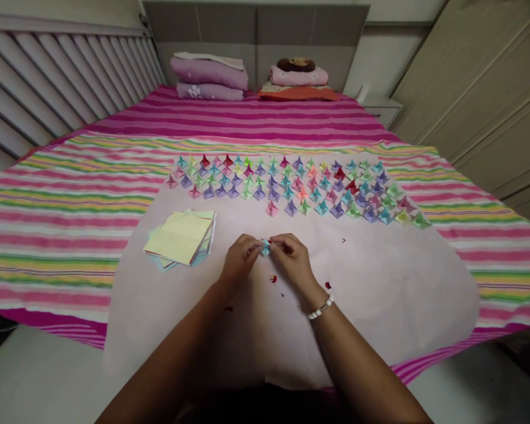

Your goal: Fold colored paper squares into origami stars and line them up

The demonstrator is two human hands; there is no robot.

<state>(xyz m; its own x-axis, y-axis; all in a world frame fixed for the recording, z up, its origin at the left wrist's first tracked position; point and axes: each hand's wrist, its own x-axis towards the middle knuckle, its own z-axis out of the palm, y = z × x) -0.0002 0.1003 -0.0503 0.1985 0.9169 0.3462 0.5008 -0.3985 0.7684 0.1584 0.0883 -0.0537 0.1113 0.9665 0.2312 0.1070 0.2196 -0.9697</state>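
Between the fingertips of both hands is a small light-blue folded paper piece (265,248), pinched at its left and right sides. My left hand (242,254) grips one side with thumb and forefinger. Opposite it, my right hand (291,254), with a white bead bracelet on the wrist, pinches the other side. Beyond my hands stand rows of small folded paper pieces (287,189) in blue, purple, green, pink and red. To the left lies a stack of square paper sheets (179,237), pale yellow on top.
A large pale sheet (380,306) lies under everything on a striped bedspread (48,235). Small red paper scraps (273,279) are scattered near my hands. Folded bedding (209,79) and a pink pillow pile (298,76) sit by the headboard (229,26). A slatted rail (66,76) runs along the left.
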